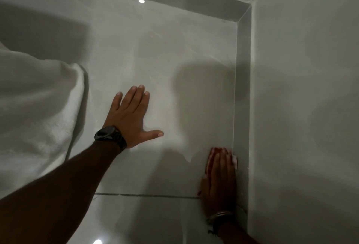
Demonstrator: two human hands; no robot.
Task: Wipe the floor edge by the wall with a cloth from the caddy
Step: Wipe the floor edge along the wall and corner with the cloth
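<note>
My right hand lies flat on a red and white cloth, pressing it onto the glossy grey floor tile right against the skirting at the base of the right wall. Only the cloth's front edge and left side show past my fingers. My left hand, with a dark watch on the wrist, rests palm down on the floor tile, fingers spread, about a hand's width left of the cloth. It holds nothing. The caddy is out of view.
A white bedsheet or towel hangs down over the floor at the left. The right wall and the far wall meet in a corner at the upper right. A grout line crosses the floor near my wrists.
</note>
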